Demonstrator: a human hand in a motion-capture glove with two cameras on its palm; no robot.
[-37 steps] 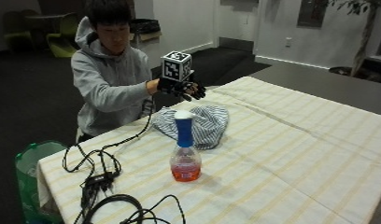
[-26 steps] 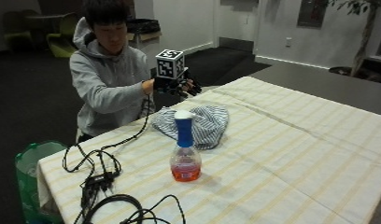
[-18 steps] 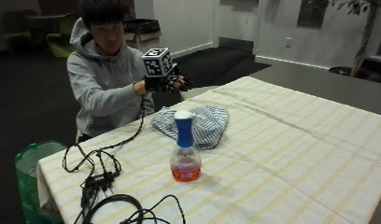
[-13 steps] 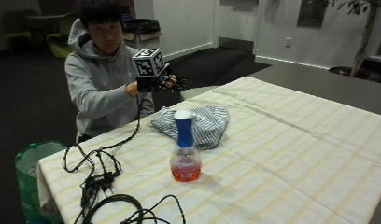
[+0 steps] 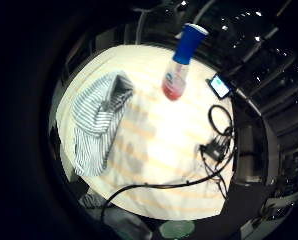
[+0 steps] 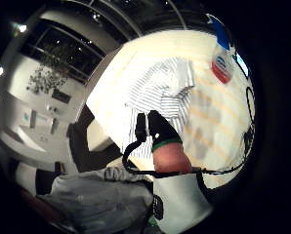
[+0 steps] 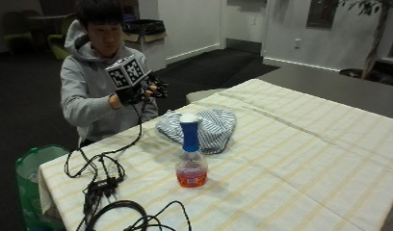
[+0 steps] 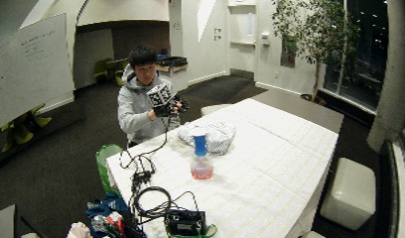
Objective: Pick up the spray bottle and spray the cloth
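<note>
Raised at chest height, the gloved right hand holds nothing, fingers loosely curled, well short of any grasp. Ahead on the tabletop lies the striped cloth; just beside it stands 1 spray bottle, upright and reachable.

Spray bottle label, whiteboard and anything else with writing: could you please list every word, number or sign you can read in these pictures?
None can be read.
Spray bottle: a small blue and white label shows in the palm views, too blurred to read.
Whiteboard on the wall in the wide outside view: faint handwriting, too small to read.
Striped cloth and tablecloth: no print, only stripes.
</note>
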